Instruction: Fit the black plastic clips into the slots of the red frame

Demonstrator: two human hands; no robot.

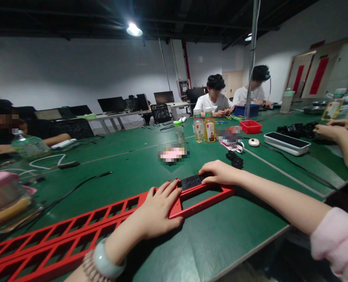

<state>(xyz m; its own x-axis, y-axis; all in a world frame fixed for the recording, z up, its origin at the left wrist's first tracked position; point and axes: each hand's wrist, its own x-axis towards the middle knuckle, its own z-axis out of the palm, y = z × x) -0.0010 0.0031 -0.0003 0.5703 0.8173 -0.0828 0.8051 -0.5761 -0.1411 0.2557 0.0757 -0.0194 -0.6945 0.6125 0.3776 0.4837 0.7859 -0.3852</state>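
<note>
A long red metal frame [74, 231] with several rectangular openings lies on the green table [221, 243], running from the lower left toward the middle. My left hand [156, 211] rests flat on the frame, fingers stretched out. My right hand [219, 173] is curled over the right end of a small black rectangular module [191, 181] that sits at the frame's far end. Several loose black modules [235, 158] lie just beyond it.
Two drink bottles [205, 127], a red tray [251, 126], a white mouse [254, 142] and a black-topped white device [287, 141] stand further back. Cables cross the left side. Other people sit at the left, far end and right; another person's hands [332, 131] work at the right.
</note>
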